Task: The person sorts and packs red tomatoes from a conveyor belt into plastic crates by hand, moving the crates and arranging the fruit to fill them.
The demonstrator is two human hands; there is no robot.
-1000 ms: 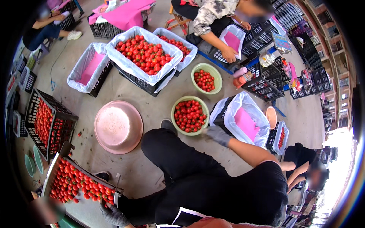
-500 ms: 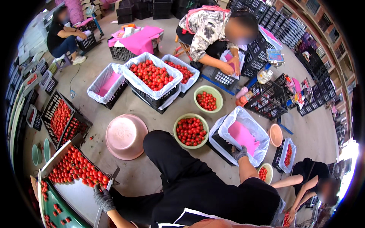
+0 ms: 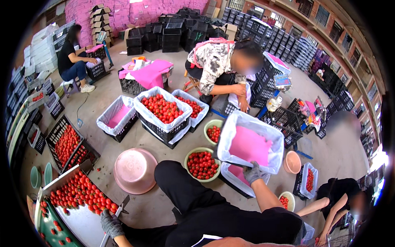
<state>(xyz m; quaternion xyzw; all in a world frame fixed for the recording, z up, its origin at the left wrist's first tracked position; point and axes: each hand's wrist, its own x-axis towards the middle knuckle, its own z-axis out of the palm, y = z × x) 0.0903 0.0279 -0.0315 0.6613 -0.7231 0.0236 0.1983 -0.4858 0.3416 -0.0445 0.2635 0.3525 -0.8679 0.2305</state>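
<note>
My right hand (image 3: 253,173), in a grey glove, grips the near rim of a crate (image 3: 230,154) with a white liner and a pink sheet in its bottom. This crate is raised and tilted over a second lined crate (image 3: 242,187), also with pink inside. At lower left my left hand (image 3: 110,224), gloved too, is closed over the edge of a metal sorting tray (image 3: 84,228). Red cherry tomatoes (image 3: 84,191) spread across that tray, right up to my fingers. A green surface with scattered tomatoes adjoins it.
Two pale green bowls of tomatoes (image 3: 187,158) stand left of the lifted crate. An upturned pink basin (image 3: 119,181) lies by my knee. Lined crates of tomatoes (image 3: 164,132) sit ahead. A co-worker (image 3: 214,68) bends over a crate opposite; another person (image 3: 335,195) crouches at right.
My right hand has lifted the upper lined crate up and away from the one beneath, uncovering it. My left hand stays at the tray edge. The view has tilted upward.
</note>
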